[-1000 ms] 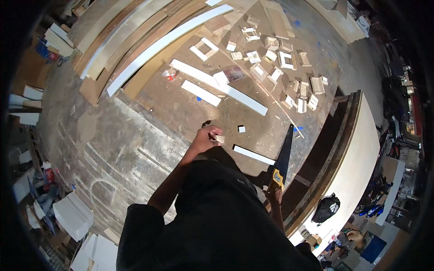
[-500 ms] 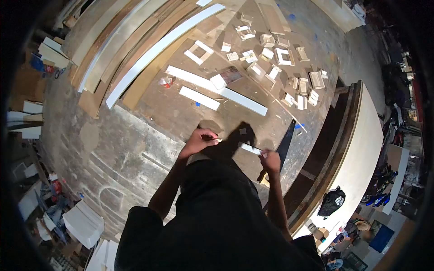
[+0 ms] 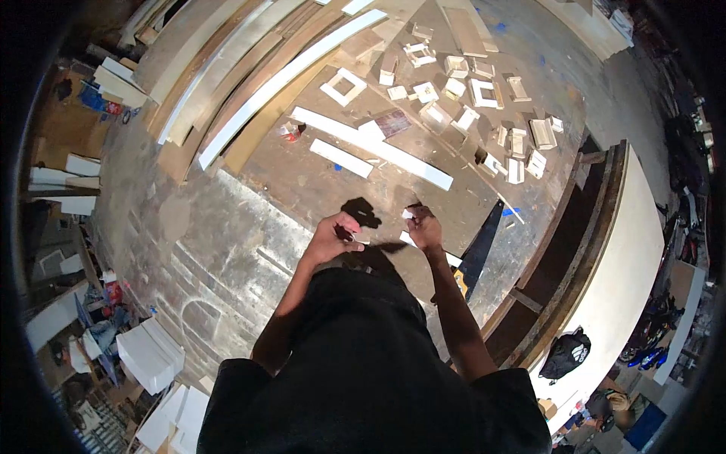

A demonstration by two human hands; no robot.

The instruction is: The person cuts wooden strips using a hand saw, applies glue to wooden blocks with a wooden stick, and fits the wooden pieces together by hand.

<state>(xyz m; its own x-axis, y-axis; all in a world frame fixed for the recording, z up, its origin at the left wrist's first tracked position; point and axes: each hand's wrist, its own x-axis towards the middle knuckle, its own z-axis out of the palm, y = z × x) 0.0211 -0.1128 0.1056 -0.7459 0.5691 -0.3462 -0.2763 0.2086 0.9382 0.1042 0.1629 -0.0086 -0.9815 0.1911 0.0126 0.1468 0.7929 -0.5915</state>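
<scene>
Tub (image 3: 291, 132), small, red and white, lies on the floor beyond your left hand; contents too small to make out. Black bag (image 3: 563, 354) rests on the pale tabletop (image 3: 616, 250), well to the right of your right hand; its inside is hidden. Open wooden frame (image 3: 527, 301) under that top has a dark hollow, contents unreadable.

Your left hand (image 3: 334, 238) is closed, thumb and fingers pinching a small pale piece (image 3: 361, 239), short and flat-looking, partly covered by the fingers. Your right hand (image 3: 423, 228) has its fingertips at a small white block (image 3: 407, 214), just ahead of them; whether they grip or merely touch it, you cannot tell from this view. Block shows a bright white face, remainder behind your fingers.

White strip (image 3: 454, 259), narrow, lies below your right hand, partly behind the forearm. Saw (image 3: 481, 242), dark blade, yellow on the handle, lies to the right of that hand. Beyond both hands: long white board (image 3: 393, 156), shorter white board (image 3: 340, 158), square frame (image 3: 331, 97).
</scene>
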